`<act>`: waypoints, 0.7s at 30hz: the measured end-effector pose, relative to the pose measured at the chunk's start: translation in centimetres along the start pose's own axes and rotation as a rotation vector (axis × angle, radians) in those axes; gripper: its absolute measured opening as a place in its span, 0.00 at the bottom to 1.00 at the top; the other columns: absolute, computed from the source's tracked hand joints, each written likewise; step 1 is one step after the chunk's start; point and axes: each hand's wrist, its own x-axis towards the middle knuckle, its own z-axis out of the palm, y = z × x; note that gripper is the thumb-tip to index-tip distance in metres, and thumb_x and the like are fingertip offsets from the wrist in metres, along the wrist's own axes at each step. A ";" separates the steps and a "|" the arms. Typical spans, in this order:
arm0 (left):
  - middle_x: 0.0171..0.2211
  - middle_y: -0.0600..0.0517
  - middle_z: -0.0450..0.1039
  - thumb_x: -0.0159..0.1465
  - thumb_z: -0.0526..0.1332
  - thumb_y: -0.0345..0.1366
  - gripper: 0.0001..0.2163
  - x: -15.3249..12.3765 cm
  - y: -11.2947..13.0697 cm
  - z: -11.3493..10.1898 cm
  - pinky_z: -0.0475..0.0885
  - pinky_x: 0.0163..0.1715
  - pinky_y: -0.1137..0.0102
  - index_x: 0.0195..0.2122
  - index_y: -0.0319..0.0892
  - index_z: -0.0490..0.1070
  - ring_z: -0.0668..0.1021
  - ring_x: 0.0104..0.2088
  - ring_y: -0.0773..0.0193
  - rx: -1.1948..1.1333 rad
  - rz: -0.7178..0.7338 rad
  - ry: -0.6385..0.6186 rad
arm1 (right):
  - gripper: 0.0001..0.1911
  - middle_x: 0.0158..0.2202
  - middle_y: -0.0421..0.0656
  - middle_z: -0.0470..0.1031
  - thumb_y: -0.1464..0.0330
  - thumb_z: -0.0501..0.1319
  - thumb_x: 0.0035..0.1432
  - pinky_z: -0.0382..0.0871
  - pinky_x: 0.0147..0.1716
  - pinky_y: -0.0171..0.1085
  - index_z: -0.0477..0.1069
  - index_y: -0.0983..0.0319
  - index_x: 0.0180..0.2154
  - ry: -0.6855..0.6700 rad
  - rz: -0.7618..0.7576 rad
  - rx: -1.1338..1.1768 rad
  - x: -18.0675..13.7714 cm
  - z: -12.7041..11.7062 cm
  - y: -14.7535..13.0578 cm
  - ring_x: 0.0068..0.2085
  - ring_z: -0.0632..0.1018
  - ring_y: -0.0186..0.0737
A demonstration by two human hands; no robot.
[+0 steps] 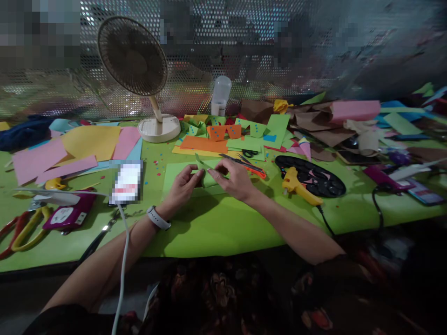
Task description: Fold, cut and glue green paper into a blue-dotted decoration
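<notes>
Both hands meet over a green paper piece (208,177) on the green table (223,223). My left hand (183,184), a white watch on its wrist, pinches the left side of the folded paper. My right hand (233,177) pinches the right side, fingers curled onto the fold. A larger light-green sheet (172,177) lies flat under them. Orange-handled scissors (249,167) rest just behind my right hand.
A yellow glue gun (299,186) lies by a black round tray (314,179) at right. A phone (126,182) with a white cable sits left. A desk fan (134,63), coloured paper sheets (91,142), folded paper pieces (240,130) and yellow scissors (30,228) surround the spot.
</notes>
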 end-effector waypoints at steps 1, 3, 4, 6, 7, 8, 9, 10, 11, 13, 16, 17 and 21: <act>0.21 0.60 0.66 0.56 0.69 0.51 0.19 0.0 0.0 0.0 0.69 0.25 0.76 0.36 0.43 0.68 0.69 0.22 0.72 -0.012 -0.009 0.004 | 0.14 0.30 0.41 0.73 0.55 0.59 0.63 0.63 0.32 0.37 0.68 0.60 0.33 -0.017 0.034 0.004 0.0 0.1 0.0 0.31 0.72 0.38; 0.22 0.60 0.67 0.56 0.69 0.51 0.19 0.1 0.0 -0.1 0.70 0.26 0.76 0.36 0.44 0.67 0.69 0.22 0.72 -0.013 -0.031 0.002 | 0.15 0.28 0.40 0.72 0.54 0.60 0.62 0.62 0.30 0.36 0.68 0.60 0.33 -0.054 0.087 0.026 -0.1 0.2 0.1 0.29 0.71 0.36; 0.23 0.59 0.68 0.56 0.69 0.51 0.18 0.1 0.0 -0.1 0.70 0.27 0.75 0.35 0.43 0.67 0.70 0.23 0.72 -0.008 -0.039 0.007 | 0.15 0.28 0.40 0.72 0.54 0.60 0.62 0.62 0.30 0.36 0.67 0.60 0.33 -0.071 0.099 0.044 -0.1 0.3 0.2 0.28 0.71 0.36; 0.24 0.58 0.68 0.56 0.69 0.50 0.18 0.1 0.0 -0.2 0.72 0.29 0.75 0.33 0.42 0.68 0.71 0.24 0.71 0.003 -0.048 0.024 | 0.16 0.28 0.39 0.72 0.54 0.59 0.62 0.62 0.30 0.36 0.67 0.60 0.32 -0.089 0.098 0.078 0.0 0.4 0.3 0.29 0.71 0.36; 0.25 0.57 0.69 0.56 0.69 0.50 0.18 0.1 -0.1 -0.2 0.72 0.29 0.74 0.32 0.42 0.69 0.72 0.25 0.71 0.008 -0.052 0.032 | 0.16 0.28 0.39 0.72 0.54 0.59 0.63 0.62 0.30 0.36 0.67 0.60 0.32 -0.091 0.092 0.088 0.0 0.5 0.3 0.29 0.71 0.36; 0.25 0.57 0.70 0.56 0.69 0.51 0.18 0.2 -0.1 -0.3 0.73 0.30 0.74 0.31 0.41 0.69 0.72 0.25 0.71 0.014 -0.055 0.037 | 0.16 0.27 0.39 0.72 0.54 0.59 0.63 0.62 0.30 0.36 0.67 0.60 0.32 -0.090 0.088 0.094 0.0 0.5 0.4 0.29 0.71 0.36; 0.26 0.56 0.70 0.56 0.70 0.51 0.18 0.2 -0.1 -0.3 0.73 0.30 0.74 0.31 0.41 0.70 0.73 0.26 0.71 0.018 -0.060 0.040 | 0.17 0.27 0.39 0.72 0.54 0.59 0.63 0.62 0.30 0.36 0.67 0.60 0.32 -0.087 0.084 0.098 0.0 0.5 0.4 0.29 0.71 0.36; 0.26 0.56 0.71 0.55 0.70 0.51 0.18 0.2 -0.1 -0.3 0.73 0.30 0.74 0.31 0.41 0.70 0.73 0.25 0.70 0.019 -0.065 0.042 | 0.17 0.27 0.40 0.72 0.54 0.59 0.63 0.62 0.30 0.36 0.67 0.60 0.31 -0.084 0.081 0.104 0.0 0.6 0.5 0.29 0.71 0.36; 0.26 0.56 0.72 0.55 0.70 0.51 0.18 0.2 -0.1 -0.3 0.73 0.29 0.74 0.33 0.42 0.71 0.73 0.25 0.70 0.015 -0.069 0.046 | 0.17 0.27 0.40 0.72 0.54 0.59 0.63 0.62 0.30 0.36 0.67 0.60 0.31 -0.083 0.078 0.112 0.0 0.6 0.5 0.29 0.71 0.36; 0.26 0.56 0.73 0.54 0.71 0.51 0.18 0.2 -0.1 -0.3 0.73 0.30 0.73 0.35 0.42 0.71 0.73 0.25 0.70 0.004 -0.073 0.053 | 0.16 0.27 0.39 0.71 0.55 0.59 0.63 0.62 0.30 0.36 0.67 0.61 0.31 -0.085 0.073 0.127 0.0 0.6 0.6 0.28 0.70 0.35; 0.26 0.56 0.73 0.54 0.71 0.51 0.18 0.2 0.1 -0.3 0.73 0.30 0.73 0.34 0.41 0.72 0.74 0.25 0.70 0.000 -0.076 0.058 | 0.17 0.27 0.39 0.71 0.54 0.60 0.62 0.62 0.30 0.36 0.67 0.61 0.31 -0.085 0.075 0.135 0.0 0.7 0.7 0.28 0.71 0.35; 0.26 0.56 0.73 0.54 0.71 0.50 0.18 0.2 0.1 -0.4 0.73 0.30 0.74 0.33 0.41 0.72 0.74 0.25 0.71 0.004 -0.077 0.062 | 0.17 0.27 0.39 0.71 0.54 0.60 0.62 0.62 0.30 0.35 0.67 0.61 0.31 -0.089 0.080 0.136 0.0 0.7 0.8 0.28 0.71 0.35; 0.26 0.55 0.73 0.54 0.71 0.50 0.18 0.2 0.0 -0.5 0.73 0.31 0.74 0.31 0.40 0.73 0.74 0.26 0.70 0.029 -0.063 0.076 | 0.17 0.28 0.39 0.73 0.53 0.59 0.62 0.62 0.31 0.35 0.68 0.61 0.32 -0.109 0.104 0.147 0.0 0.7 0.8 0.29 0.71 0.35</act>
